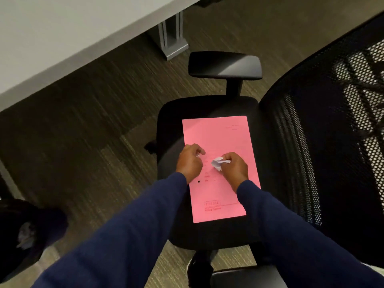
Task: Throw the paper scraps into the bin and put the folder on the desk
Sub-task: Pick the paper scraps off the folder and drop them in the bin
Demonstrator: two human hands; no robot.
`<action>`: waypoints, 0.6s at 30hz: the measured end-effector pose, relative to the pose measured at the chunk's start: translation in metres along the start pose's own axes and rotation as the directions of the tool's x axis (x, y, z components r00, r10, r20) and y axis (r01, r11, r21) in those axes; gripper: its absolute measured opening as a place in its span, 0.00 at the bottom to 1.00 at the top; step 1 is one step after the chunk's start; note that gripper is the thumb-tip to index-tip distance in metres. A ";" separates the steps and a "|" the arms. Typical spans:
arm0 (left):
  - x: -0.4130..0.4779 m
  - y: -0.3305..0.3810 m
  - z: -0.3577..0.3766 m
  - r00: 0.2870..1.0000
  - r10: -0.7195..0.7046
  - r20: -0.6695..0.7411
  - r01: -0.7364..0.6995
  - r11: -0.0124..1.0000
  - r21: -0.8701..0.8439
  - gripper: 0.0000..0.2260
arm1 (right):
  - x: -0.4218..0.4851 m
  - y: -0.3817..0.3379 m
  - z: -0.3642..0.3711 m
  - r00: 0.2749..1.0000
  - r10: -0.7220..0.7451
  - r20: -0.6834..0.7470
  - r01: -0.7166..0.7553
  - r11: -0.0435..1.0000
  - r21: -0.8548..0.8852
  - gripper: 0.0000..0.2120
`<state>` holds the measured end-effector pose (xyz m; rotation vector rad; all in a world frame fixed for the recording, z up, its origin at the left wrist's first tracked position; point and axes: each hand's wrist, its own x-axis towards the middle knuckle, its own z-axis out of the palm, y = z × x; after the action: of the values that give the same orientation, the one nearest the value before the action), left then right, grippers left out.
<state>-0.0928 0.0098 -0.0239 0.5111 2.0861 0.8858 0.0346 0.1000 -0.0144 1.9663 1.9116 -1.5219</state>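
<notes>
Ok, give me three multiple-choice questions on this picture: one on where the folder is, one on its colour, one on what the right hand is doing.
1. Where does the folder lie?
A. on the desk
B. on the chair seat
C. on the floor

2. What colour is the folder?
A. pink
B. green
C. blue

3. What is the state of the right hand?
A. flat and empty
B. out of view
C. closed on a white paper scrap

Answers:
1 B, the folder rests flat on the black seat, while the desk top shows nothing on it.
2 A, its cover is plainly pink.
3 C, crumpled white paper sticks out of its grip above the folder.
</notes>
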 end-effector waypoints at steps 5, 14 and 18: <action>-0.027 -0.026 -0.037 0.980 -0.194 -0.042 0.165 0.917 -0.363 0.14 | -0.032 -0.010 0.038 0.998 0.043 0.043 -0.048 0.991 0.122 0.06; -0.071 -0.097 -0.137 0.946 -0.289 -0.148 0.180 0.846 -0.502 0.15 | -0.098 -0.045 0.140 0.981 -0.062 0.185 0.011 0.965 0.263 0.08; -0.095 -0.144 -0.192 0.902 -0.375 -0.214 0.202 0.804 -0.559 0.15 | -0.135 -0.064 0.204 0.959 -0.096 0.267 0.038 0.976 0.212 0.06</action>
<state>-0.1961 -0.2247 0.0031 -0.2633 1.9950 1.3540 -0.1090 -0.1074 -0.0024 1.6551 1.7860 -1.9645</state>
